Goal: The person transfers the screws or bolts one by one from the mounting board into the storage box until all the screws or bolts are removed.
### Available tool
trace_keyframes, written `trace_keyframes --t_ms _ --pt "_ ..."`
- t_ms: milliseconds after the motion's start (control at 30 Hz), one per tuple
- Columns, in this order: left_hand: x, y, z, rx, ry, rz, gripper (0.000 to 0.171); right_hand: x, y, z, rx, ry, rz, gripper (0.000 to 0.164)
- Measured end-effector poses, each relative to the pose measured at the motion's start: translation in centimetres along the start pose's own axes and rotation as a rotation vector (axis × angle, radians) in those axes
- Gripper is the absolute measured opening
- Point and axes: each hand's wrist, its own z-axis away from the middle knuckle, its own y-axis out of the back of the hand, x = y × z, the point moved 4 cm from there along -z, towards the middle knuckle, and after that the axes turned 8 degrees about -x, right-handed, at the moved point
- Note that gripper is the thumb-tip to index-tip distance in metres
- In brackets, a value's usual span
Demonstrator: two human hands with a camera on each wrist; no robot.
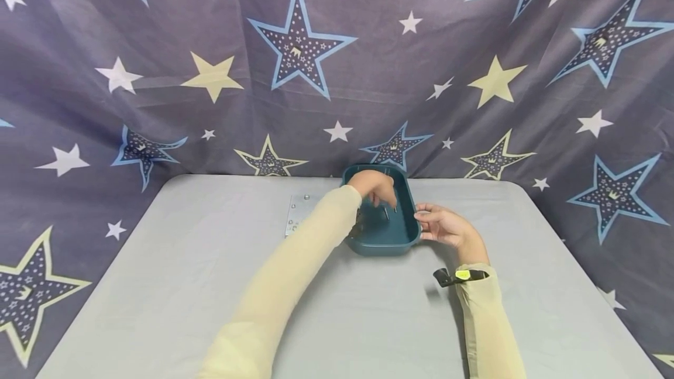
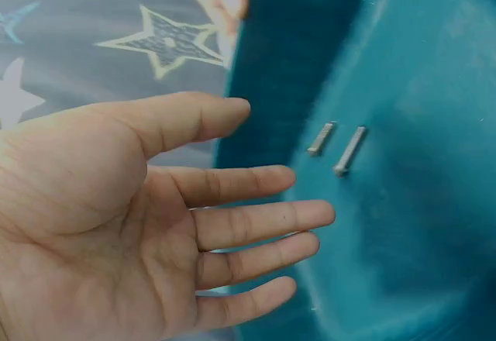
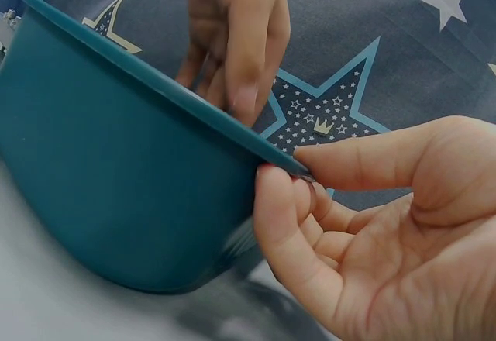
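Note:
A teal plastic bin (image 1: 384, 245) stands at the far side of the table. My left hand (image 1: 375, 185) reaches down over it; in the left wrist view the palm and all the fingers of that hand (image 2: 155, 225) show, extended with nothing between them. Two metal screws, a shorter screw (image 2: 322, 138) and a longer screw (image 2: 351, 150), lie on the bin's floor beyond the fingertips. At the bin's right side, my right hand (image 3: 387, 225) pinches the rim between thumb and fingers. My left forearm hides part of the bin's left side in the head view.
Left of the bin lies a flat metal plate (image 1: 300, 203) with several screws or holes, partly behind my left sleeve. A star-patterned curtain (image 1: 295, 104) hangs along the back of the grey-white table (image 1: 368, 320). A black strap (image 1: 463, 276) sits at my right wrist.

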Motion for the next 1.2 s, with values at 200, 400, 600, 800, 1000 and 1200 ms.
trace_keyframes --t_ms 200,400,600,800,1000,1200 --pt "0.3 0.5 2.8 0.074 -0.073 -0.102 0.030 0.1 0.0 0.1 -0.002 0.000 0.017 0.017" --pt "0.2 0.9 7.2 0.161 -0.127 -0.150 0.049 0.2 -0.1 0.1 0.006 -0.009 0.021 0.017" --pt "-1.4 1.1 11.8 0.248 -0.155 -0.147 0.036 0.4 -0.3 -0.1 0.005 -0.007 0.026 0.017" --pt "-3.2 0.7 14.6 0.296 -0.135 -0.150 0.048 0.3 -0.2 0.2 0.026 -0.015 0.039 0.016" --pt "-4.6 -0.4 16.0 0.296 -0.131 -0.119 0.048 0.1 0.0 0.2 0.017 -0.010 0.032 0.016" --pt "-5.9 -1.1 16.1 0.322 -0.131 -0.121 0.043 0.0 -0.1 0.0 0.022 -0.009 0.035 0.016"
